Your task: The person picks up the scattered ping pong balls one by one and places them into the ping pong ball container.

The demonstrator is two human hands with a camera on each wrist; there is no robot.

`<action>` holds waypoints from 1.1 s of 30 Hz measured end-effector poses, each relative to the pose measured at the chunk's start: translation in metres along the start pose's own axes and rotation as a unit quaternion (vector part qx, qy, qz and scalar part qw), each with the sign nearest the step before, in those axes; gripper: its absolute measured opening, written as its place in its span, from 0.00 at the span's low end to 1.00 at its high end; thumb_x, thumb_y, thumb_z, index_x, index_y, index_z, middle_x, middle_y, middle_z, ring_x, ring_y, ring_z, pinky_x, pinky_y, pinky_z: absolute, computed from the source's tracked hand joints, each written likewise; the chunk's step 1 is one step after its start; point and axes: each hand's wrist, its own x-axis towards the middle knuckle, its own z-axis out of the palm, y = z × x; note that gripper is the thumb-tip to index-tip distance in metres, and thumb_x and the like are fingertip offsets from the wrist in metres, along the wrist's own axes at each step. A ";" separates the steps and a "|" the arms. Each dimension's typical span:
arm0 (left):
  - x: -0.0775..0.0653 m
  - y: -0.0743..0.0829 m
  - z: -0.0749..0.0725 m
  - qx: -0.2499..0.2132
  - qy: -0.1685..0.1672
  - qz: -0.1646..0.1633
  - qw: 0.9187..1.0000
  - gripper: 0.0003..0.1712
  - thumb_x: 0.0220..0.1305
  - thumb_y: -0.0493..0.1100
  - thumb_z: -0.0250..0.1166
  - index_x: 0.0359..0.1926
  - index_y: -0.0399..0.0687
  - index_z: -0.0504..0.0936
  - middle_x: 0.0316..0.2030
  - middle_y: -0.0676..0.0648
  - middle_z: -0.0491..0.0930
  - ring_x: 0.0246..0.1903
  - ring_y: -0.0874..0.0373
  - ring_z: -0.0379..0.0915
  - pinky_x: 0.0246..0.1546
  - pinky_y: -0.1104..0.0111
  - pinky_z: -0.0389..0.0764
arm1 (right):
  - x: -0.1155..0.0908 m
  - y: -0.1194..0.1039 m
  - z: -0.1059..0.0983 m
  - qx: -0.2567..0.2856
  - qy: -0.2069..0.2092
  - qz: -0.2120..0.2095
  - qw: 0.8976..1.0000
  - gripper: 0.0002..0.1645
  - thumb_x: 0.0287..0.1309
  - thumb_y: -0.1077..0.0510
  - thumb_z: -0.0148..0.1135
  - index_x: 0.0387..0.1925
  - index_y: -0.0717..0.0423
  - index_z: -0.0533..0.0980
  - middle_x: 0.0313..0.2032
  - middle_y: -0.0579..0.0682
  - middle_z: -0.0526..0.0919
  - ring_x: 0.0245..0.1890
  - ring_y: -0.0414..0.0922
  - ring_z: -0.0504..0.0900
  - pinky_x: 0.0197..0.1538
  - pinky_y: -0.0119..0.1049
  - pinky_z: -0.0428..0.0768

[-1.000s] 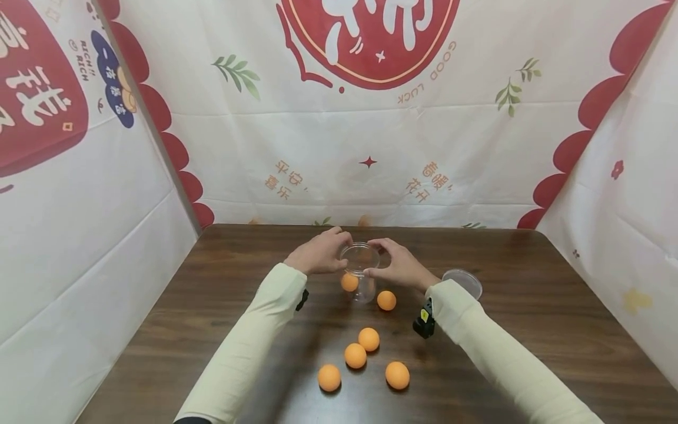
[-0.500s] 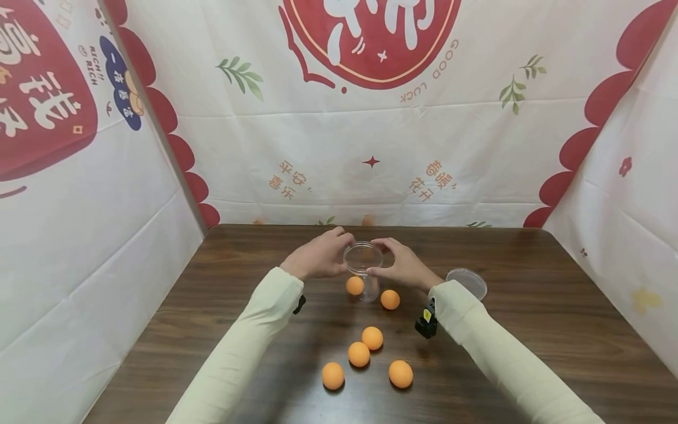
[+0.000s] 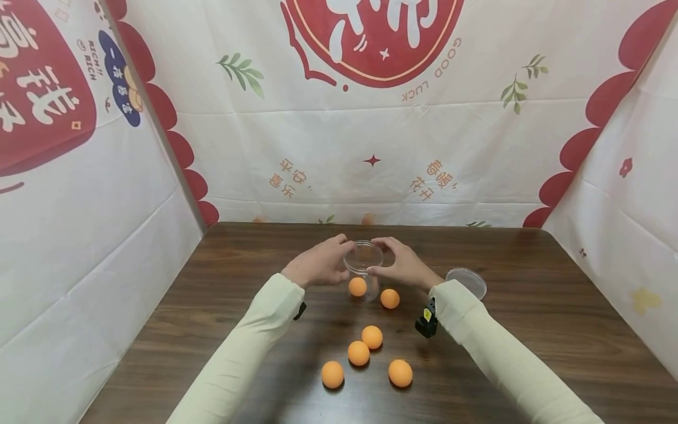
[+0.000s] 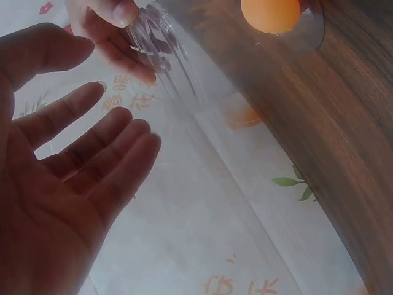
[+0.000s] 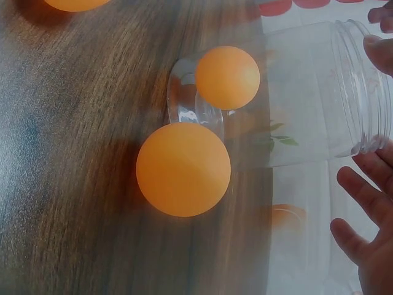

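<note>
A clear plastic jar (image 3: 363, 259) stands upright on the wooden table, its open rim facing up. One orange ping-pong ball (image 3: 357, 287) appears to be inside it, near the bottom. Beside the jar's lower right lies another ping-pong ball (image 5: 183, 169). From the right, my right hand (image 3: 399, 266) holds the rim, thumb in front and fingers behind. On the other side my left hand (image 3: 320, 263) hovers close to the rim; in the left wrist view the same left hand (image 4: 67, 190) has its fingers spread and a gap from the jar.
Several more ping-pong balls (image 3: 358, 353) lie on the table (image 3: 238, 353) nearer my body, between the forearms. A clear round lid (image 3: 467, 283) lies beyond my right wrist. White printed cloth (image 3: 318, 135) hangs behind the table and along both sides.
My left hand has lowered slightly and drawn away from the rim. The ball in the jar has shifted a little to the right. My right hand keeps its grip.
</note>
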 end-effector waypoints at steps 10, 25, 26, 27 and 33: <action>-0.005 0.005 0.007 0.004 -0.014 0.020 1.000 0.19 0.59 0.41 0.65 0.52 0.44 0.75 0.46 0.44 0.73 0.36 0.57 0.72 0.40 0.66 0.76 | -0.002 -0.002 0.001 -0.002 0.002 -0.004 1.000 0.41 0.51 0.48 0.70 0.64 0.56 0.65 0.58 0.56 0.71 0.57 0.53 0.70 0.58 0.53 0.70; -0.010 0.014 0.018 0.034 -0.020 0.034 0.999 0.21 0.57 0.42 0.67 0.52 0.46 0.76 0.42 0.48 0.75 0.28 0.62 0.70 0.33 0.70 0.75 | -0.003 -0.004 0.000 0.001 0.001 0.005 1.000 0.42 0.52 0.47 0.70 0.65 0.54 0.64 0.59 0.55 0.71 0.58 0.53 0.69 0.59 0.53 0.70; -0.010 0.014 0.019 0.032 -0.022 0.033 0.999 0.20 0.57 0.42 0.67 0.52 0.46 0.76 0.41 0.48 0.75 0.28 0.62 0.69 0.32 0.70 0.75 | -0.003 -0.005 0.000 0.003 0.000 0.005 1.000 0.42 0.51 0.47 0.70 0.65 0.54 0.64 0.59 0.55 0.71 0.58 0.53 0.69 0.59 0.54 0.70; -0.010 0.014 0.020 0.031 -0.023 0.033 0.999 0.20 0.57 0.42 0.67 0.51 0.46 0.76 0.41 0.49 0.74 0.27 0.62 0.68 0.31 0.70 0.74 | -0.003 -0.005 0.000 0.004 0.000 0.005 1.000 0.42 0.51 0.47 0.70 0.65 0.54 0.64 0.59 0.55 0.71 0.58 0.53 0.69 0.59 0.54 0.70; -0.010 0.015 0.030 0.037 -0.027 0.041 0.998 0.20 0.57 0.43 0.67 0.51 0.47 0.75 0.39 0.50 0.73 0.27 0.62 0.67 0.31 0.71 0.73 | -0.003 -0.003 0.000 0.009 0.001 0.001 1.000 0.42 0.51 0.47 0.70 0.65 0.56 0.65 0.59 0.57 0.71 0.58 0.54 0.69 0.59 0.56 0.69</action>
